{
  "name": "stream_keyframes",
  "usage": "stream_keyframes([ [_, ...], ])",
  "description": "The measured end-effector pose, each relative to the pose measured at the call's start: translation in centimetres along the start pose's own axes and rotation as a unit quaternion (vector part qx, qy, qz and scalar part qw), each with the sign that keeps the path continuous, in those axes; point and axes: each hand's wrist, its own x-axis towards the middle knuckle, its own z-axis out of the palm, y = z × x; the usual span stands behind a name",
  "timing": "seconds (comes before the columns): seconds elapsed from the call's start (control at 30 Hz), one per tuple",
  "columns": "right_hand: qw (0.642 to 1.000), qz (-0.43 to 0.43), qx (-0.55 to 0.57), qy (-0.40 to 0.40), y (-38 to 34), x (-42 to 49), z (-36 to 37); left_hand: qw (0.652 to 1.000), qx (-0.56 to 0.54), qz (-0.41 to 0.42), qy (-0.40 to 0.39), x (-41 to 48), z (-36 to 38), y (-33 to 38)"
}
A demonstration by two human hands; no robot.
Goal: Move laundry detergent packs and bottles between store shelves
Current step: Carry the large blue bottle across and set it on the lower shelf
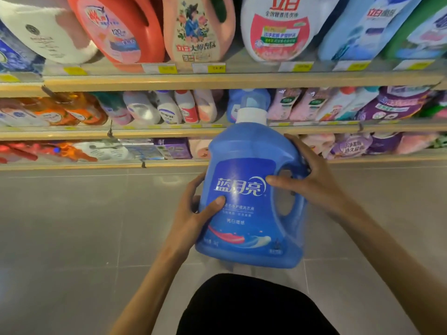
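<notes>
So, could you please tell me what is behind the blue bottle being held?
Behind the blue bottle, gripped by the left hand and right hand, are the lower shelf edges and grey floor. A shelved bottle shows behind its cap. Stock directly behind its body is covered.

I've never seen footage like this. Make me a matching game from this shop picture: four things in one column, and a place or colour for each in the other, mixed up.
Things:
1. blue bottle
2. red bottle
3. purple box
4. price tag

Places or colours:
A. on the top shelf
B. yellow and white
C. held between the left hand and right hand
D. on the bottom shelf

Pairs: 1-C, 2-A, 3-D, 4-B
</notes>
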Motion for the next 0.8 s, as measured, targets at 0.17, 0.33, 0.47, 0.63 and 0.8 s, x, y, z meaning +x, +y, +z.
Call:
stream_keyframes([
  [0.17,1.0,0.016,0.009,-0.017,2.6,0.7,-1.7,1.0,0.016,-0.004,-0.012,1.8,2.0,-1.2],
  [0.33,0.999,0.044,0.026,-0.018,6.6,1.5,-3.4,0.998,0.052,-0.006,-0.029,4.5,3.6,-3.5],
  [0.47,0.996,0.069,0.035,-0.036,10.7,3.1,-3.9,0.996,0.074,-0.029,-0.043,8.4,4.0,-5.9],
  [0.63,0.994,0.094,0.056,-0.023,16.6,6.3,-2.5,0.996,0.063,-0.059,-0.018,14.1,3.9,-10.2],
  [0.8,0.99,0.117,0.076,0.005,24.4,9.2,0.3,0.992,0.084,-0.083,-0.03,21.0,1.9,-15.3],
])
